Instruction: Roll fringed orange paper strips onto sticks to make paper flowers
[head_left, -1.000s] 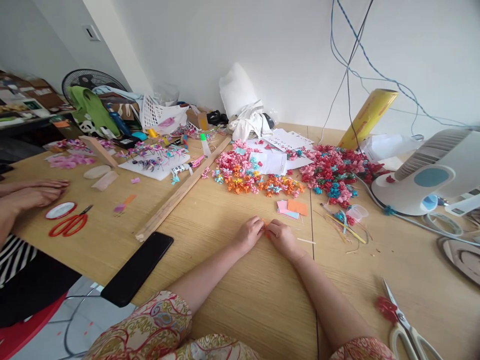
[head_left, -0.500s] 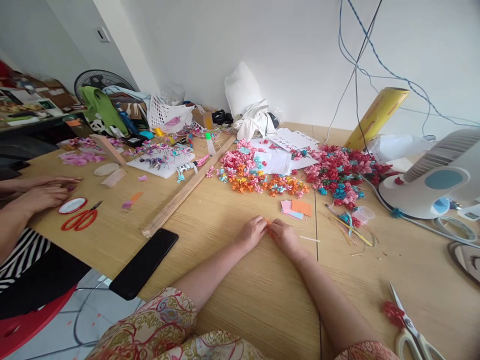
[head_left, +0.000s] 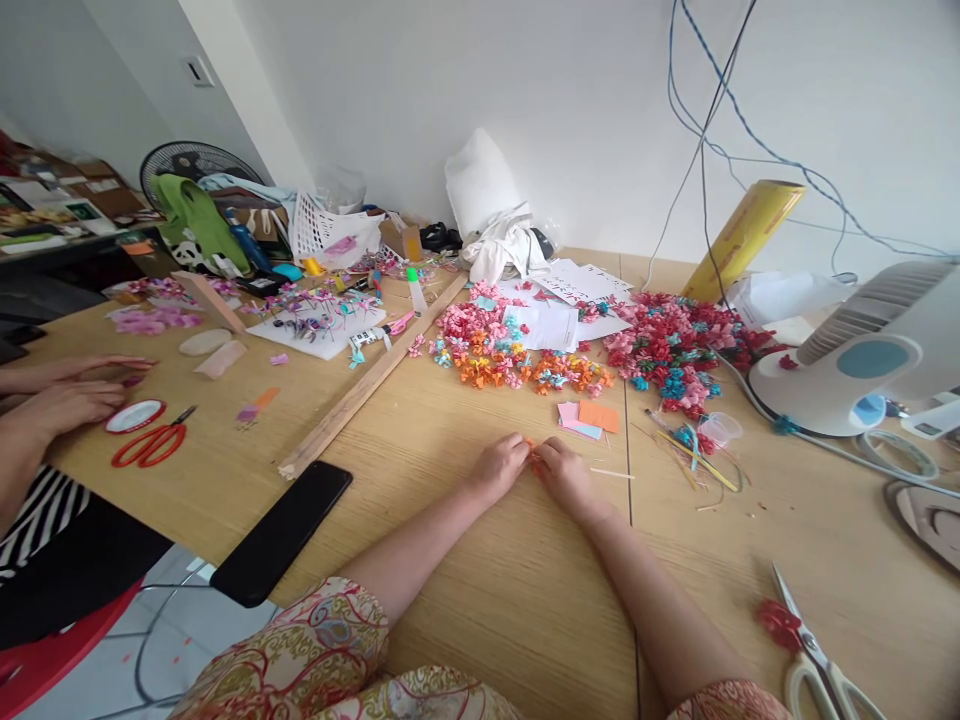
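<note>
My left hand (head_left: pixel 501 468) and my right hand (head_left: pixel 562 472) meet fingertip to fingertip over the middle of the table. Both are closed in a pinch on a small orange paper piece (head_left: pixel 531 445), mostly hidden by the fingers. A thin white strip (head_left: pixel 612 473) lies just right of my right hand. Beyond my hands rest orange paper pieces (head_left: pixel 598 416) beside pink and light blue ones (head_left: pixel 577 420). Farther back spreads a heap of small paper flowers (head_left: pixel 491 350) in orange, pink and blue.
A wooden bar (head_left: pixel 367 385) and a black phone (head_left: pixel 281 533) lie to the left. White-handled scissors (head_left: pixel 814 640) sit at the right front, a white fan (head_left: pixel 840 360) behind. Another person's hands (head_left: pixel 71 395) work at the far left near red scissors (head_left: pixel 154 440).
The view has shifted slightly, so most things appear a little farther left. Both hands stay together, pinching the orange paper, with only small finger movement.
</note>
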